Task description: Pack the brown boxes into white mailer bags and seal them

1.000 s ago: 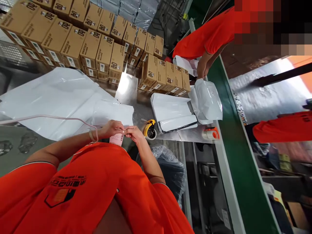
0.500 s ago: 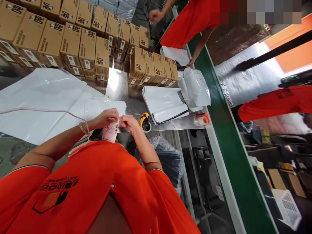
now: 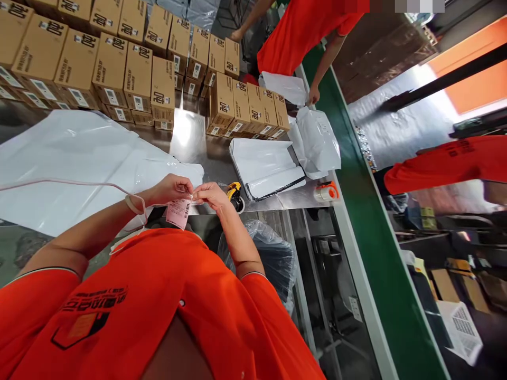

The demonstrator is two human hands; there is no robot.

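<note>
Landmark: yellow tape dispenser (image 3: 235, 196), at the near edge of the metal bench (image 3: 214, 158).

Just left of the dispenser, both hands work together. Left hand (image 3: 174, 189): narrow grip, thumb and fingers pinching the pink label (image 3: 179, 212) by its upper edge. Right hand (image 3: 212, 195), the nearer to the dispenser: narrow grip too, fingertips pinching the label's upper right corner. Printed side of label faces up; a barcode runs along its right side.

Farther left of the dispenser, a large white plastic sheet (image 3: 91, 163) lies over the bench, a pale cord (image 3: 79, 183) crossing above it to the left wrist.

Right of the dispenser, near: a stack of white bags (image 3: 265, 163), the top one partly folded. Farther right: an orange-and-clear tape roll (image 3: 327, 191), then the green belt (image 3: 368, 227).

Beyond the dispenser: rows of brown cartons (image 3: 114, 63). Beyond and right: a plump white parcel (image 3: 319, 140), a co-worker's hand (image 3: 313, 95) near it.
</note>
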